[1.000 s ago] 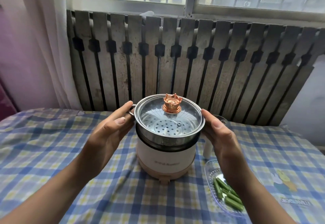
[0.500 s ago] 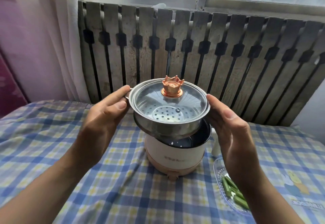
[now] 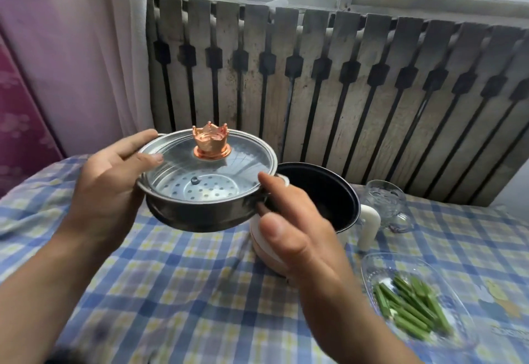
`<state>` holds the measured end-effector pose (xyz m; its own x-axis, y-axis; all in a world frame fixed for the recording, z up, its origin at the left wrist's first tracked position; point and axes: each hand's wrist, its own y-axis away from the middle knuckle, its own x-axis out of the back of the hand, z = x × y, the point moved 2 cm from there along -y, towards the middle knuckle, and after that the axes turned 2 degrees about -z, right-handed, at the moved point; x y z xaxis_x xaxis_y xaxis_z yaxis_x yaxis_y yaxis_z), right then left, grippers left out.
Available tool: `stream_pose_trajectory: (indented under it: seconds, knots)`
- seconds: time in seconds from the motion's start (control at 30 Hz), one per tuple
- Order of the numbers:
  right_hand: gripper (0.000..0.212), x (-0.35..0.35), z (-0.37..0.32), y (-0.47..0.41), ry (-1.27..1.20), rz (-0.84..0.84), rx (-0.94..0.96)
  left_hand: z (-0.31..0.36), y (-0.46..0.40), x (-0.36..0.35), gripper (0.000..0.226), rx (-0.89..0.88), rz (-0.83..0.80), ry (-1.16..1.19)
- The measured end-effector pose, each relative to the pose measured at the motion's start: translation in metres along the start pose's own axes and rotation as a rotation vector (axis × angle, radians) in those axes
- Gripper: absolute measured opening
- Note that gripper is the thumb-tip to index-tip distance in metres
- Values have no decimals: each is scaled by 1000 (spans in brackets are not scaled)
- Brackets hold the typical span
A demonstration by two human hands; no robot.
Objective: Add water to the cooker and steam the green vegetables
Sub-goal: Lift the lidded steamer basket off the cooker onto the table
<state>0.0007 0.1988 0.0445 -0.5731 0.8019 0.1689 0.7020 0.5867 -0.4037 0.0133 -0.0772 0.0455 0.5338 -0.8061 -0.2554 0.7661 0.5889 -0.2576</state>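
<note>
Head view: we see both hands holding a steel steamer basket [image 3: 200, 212] in the air, up and to the left of the cooker [image 3: 323, 192].
Left hand [image 3: 106, 189]: we grip the basket's left rim, thumb lying over the edge of the glass lid [image 3: 206, 163], fingers wrapped round the side handle.
Right hand [image 3: 297, 237]: we close the fingers on the basket's right handle, index finger along the rim; how the lower fingers sit is hidden.
Lid: it sits on the basket, with a copper crown knob [image 3: 211, 142] on top; the perforated floor shows through the glass.
Cooker: it stands uncovered on the checked tablecloth [image 3: 171, 278], dark inner pot exposed, white body partly behind our right hand; whether it holds water we cannot tell.
Green vegetables [image 3: 412, 306]: cut stalks lie in a clear dish [image 3: 372, 266], to the right of the cooker and nearer us.
Glass cup [image 3: 386, 203]: it stands just right of the cooker, beside its white handle [image 3: 369, 226].
</note>
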Motion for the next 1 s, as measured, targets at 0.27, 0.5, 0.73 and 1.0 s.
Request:
stream_pose_trajectory:
  seconds: [0.27, 0.5, 0.73, 1.0]
  knots:
    - [85, -44, 26, 5, 3, -58, -42, 1, -12, 30, 41, 198, 46, -180]
    - [82, -52, 56, 12, -55, -80, -179, -20, -7, 33, 29, 468, 79, -138]
    - [73, -51, 77, 18, -157, -80, -326, -35, 8, 41, 35, 514, 64, -270]
    - [70, -53, 87, 23, -194, -84, -446, -45, 10, 44, 28, 587, 63, -368]
